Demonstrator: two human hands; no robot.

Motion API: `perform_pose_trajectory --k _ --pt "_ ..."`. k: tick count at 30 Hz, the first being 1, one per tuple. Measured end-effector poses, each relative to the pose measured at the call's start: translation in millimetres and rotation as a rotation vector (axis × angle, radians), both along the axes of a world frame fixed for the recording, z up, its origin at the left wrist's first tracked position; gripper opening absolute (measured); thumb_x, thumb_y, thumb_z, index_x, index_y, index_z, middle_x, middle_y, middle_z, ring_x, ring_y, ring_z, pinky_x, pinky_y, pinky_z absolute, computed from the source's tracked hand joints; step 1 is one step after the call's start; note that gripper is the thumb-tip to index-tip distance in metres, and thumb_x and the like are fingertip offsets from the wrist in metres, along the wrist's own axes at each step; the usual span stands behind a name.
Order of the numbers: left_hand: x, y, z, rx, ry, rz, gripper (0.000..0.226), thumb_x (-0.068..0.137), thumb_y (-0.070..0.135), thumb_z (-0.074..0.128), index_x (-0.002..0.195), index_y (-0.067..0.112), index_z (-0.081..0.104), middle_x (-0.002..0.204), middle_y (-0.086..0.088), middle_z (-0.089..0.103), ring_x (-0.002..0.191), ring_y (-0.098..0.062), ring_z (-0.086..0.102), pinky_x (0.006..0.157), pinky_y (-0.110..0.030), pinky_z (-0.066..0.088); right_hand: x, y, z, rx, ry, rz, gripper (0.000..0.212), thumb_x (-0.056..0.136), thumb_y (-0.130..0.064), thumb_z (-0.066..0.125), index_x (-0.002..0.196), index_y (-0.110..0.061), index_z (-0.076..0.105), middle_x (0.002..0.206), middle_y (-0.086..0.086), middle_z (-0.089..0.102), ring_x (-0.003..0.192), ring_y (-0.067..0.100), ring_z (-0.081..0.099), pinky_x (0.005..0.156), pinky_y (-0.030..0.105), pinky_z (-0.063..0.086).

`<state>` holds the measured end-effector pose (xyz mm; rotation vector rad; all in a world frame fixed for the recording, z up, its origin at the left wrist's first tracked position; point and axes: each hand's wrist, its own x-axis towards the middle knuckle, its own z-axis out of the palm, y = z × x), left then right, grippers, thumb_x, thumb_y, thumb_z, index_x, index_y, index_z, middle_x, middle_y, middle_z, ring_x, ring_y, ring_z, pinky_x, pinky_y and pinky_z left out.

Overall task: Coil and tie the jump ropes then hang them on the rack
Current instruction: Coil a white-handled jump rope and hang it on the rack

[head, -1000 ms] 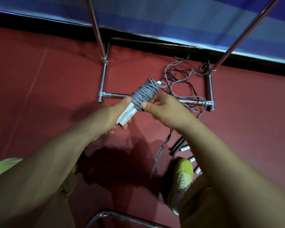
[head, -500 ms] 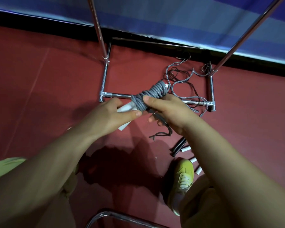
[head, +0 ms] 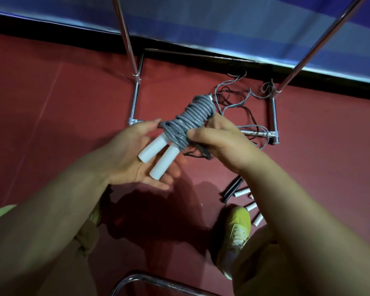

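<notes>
Above the rack (head: 135, 99) base, your left hand (head: 135, 159) lies spread under the coiled jump rope (head: 186, 122)'s white handles (head: 158, 157) while your right hand (head: 218, 139) pinches the wraps; slacken that pinch and the untied coil likely springs loose

Gym: red floor (head: 51, 116), jump ropes (head: 239, 99)

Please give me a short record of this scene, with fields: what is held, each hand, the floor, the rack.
held: grey coiled jump rope with two white handles
left hand: open palm under the handles
right hand: grips the coil
floor: loose ropes, spare handles, yellow shoe
rack: chrome base and uprights; none hung in view
</notes>
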<state>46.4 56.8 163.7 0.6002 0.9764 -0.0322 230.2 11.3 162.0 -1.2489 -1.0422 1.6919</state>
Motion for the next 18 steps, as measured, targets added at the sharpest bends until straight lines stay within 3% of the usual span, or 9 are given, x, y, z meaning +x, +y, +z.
perform_pose_trajectory --k 3,10,13,15,18 --pt "1 1 -1 -0.018 0.032 -0.018 0.076 0.085 0.067 0.029 0.075 0.003 0.068 0.062 -0.011 0.054 0.046 -0.022 0.049 0.068 -0.042 0.05 3 -1 -1 -0.072 -0.08 0.043 0.022 0.077 -0.024 0.061 0.096 -0.016 0.054 0.079 0.001 0.066 0.066 0.02 0.062 0.06 0.033 0.045" --pt "2 -3 -10 0.117 0.144 -0.061 0.076 0.087 0.07 0.022 0.074 0.007 0.063 0.061 -0.008 0.051 0.045 -0.019 0.048 0.074 -0.04 0.047 7 -1 -3 -0.168 -0.322 0.024 0.04 0.091 -0.023 0.063 0.122 -0.006 0.045 0.076 0.005 0.061 0.047 0.013 0.052 0.037 0.018 0.034" --pt "4 0 -20 0.177 0.206 -0.017 0.078 0.076 0.079 0.036 0.071 0.008 0.067 0.061 -0.01 0.054 0.044 -0.02 0.049 0.063 -0.035 0.046 7 -1 -7 -0.166 -0.434 0.004 0.044 0.087 -0.03 0.068 0.122 -0.013 0.048 0.067 0.005 0.061 0.04 0.009 0.047 0.038 0.016 0.035" --pt "5 -1 -24 0.279 0.263 -0.026 0.074 0.062 0.081 0.044 0.07 0.013 0.071 0.068 -0.011 0.06 0.05 -0.02 0.053 0.059 -0.032 0.045 7 -1 -11 -0.147 -0.531 -0.007 0.046 0.083 -0.034 0.072 0.12 -0.015 0.051 0.061 0.003 0.062 0.04 0.007 0.048 0.042 0.018 0.039" --pt "5 -9 -23 0.527 0.415 -0.162 0.07 0.077 0.077 0.037 0.076 0.014 0.068 0.072 -0.006 0.064 0.063 -0.019 0.055 0.07 -0.033 0.044 7 0 -11 -0.142 -0.534 -0.032 0.038 0.084 -0.027 0.072 0.112 -0.009 0.053 0.057 0.001 0.061 0.039 0.004 0.047 0.042 0.015 0.038"
